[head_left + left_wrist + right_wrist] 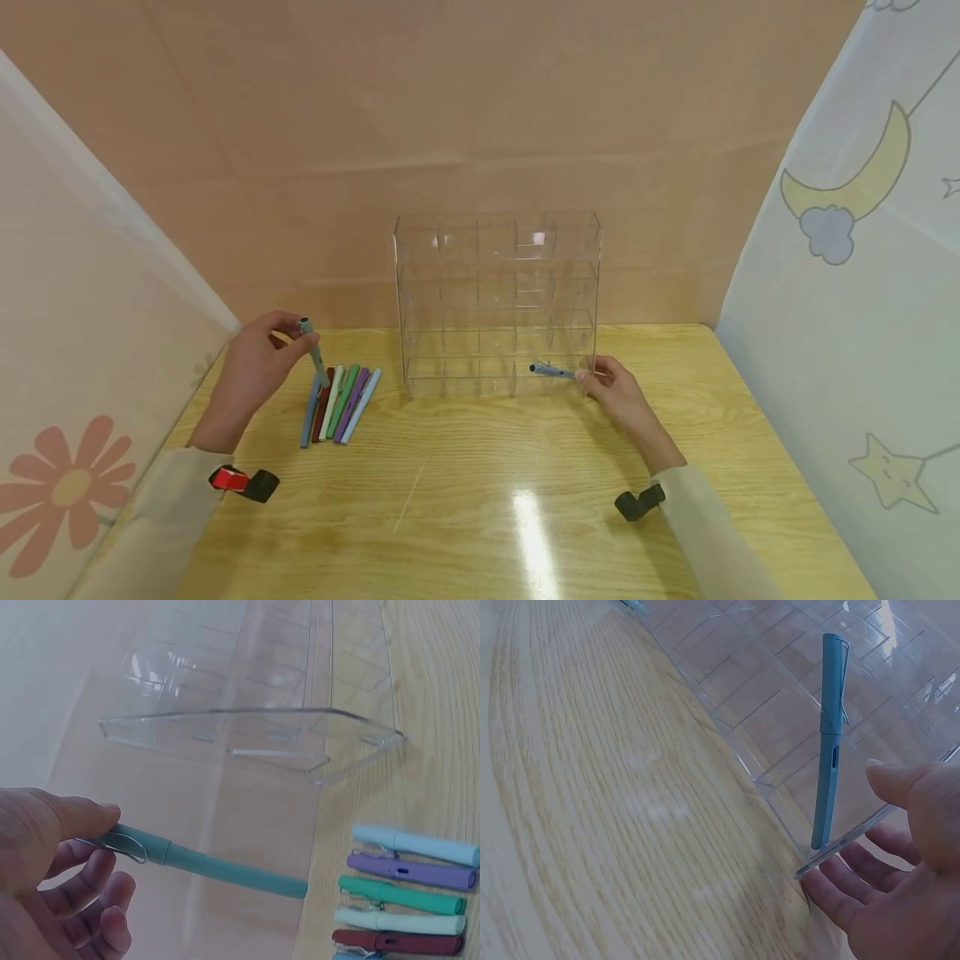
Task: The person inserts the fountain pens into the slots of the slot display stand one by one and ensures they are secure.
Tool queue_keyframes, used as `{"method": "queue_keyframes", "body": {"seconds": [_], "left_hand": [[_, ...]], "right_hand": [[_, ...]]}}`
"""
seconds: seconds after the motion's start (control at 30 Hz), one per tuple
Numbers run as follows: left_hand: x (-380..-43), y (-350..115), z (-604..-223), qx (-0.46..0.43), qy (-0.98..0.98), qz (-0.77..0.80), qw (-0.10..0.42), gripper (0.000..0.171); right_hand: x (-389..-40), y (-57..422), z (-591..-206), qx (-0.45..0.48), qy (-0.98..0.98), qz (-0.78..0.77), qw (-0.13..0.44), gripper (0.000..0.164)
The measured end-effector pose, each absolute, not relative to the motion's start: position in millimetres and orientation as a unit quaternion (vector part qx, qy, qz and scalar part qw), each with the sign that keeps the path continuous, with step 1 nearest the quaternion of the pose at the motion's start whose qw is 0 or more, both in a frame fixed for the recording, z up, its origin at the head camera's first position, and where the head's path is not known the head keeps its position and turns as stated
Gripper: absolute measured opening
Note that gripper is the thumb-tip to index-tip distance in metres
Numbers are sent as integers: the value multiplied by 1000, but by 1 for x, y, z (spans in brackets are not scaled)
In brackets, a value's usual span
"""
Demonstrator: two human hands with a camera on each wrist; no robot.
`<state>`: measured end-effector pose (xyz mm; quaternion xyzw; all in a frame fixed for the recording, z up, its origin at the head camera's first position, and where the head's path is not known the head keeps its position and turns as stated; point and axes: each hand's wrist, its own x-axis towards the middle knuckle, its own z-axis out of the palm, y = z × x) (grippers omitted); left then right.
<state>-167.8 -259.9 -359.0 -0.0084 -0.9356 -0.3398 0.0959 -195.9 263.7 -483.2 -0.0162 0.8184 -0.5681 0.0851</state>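
My left hand (251,367) pinches a teal pen (210,862) near its clip end, between thumb and fingers. The pen slants above a row of capped pens on the table, among them a purple pen (412,870), a green pen (401,894) and a dark red pen (397,942). At the lower right corner of a clear compartment rack (495,367), my right hand (622,396) holds the side panel, thumb inside and fingers outside. A blue-teal pen (829,742) lies nearly level at the rack's bottom row, beside the thumb; whether they touch, I cannot tell.
The rack stands upright at the back of the wooden table (465,500), against a peach backdrop (480,108). Patterned white cloth (832,333) closes the right side, and flowered cloth (82,333) the left.
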Motion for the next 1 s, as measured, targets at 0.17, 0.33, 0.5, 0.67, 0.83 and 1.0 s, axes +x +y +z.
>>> {"method": "queue_keyframes", "body": {"seconds": [0.17,0.33,0.5,0.67,0.83,1.0], "left_hand": [[-167,-252,-355,-1,-933,-350,89,46],[-166,-245,-352,-4,-930,-355,94,44],[-164,-236,-350,-16,-926,-365,95,41],[-162,-229,-350,-35,-922,-375,88,39],[-162,-220,-350,-54,-918,-384,81,37],[-163,-211,-352,-66,-914,-393,78,29]], "right_hand": [[-195,263,-483,-22,819,-567,84,72],[-195,264,-482,-24,819,-567,83,72],[-194,263,-482,-22,819,-567,84,72],[-195,263,-483,-23,818,-569,87,73],[-195,264,-484,-23,813,-575,87,73],[-195,263,-487,-20,816,-572,84,71]]}}
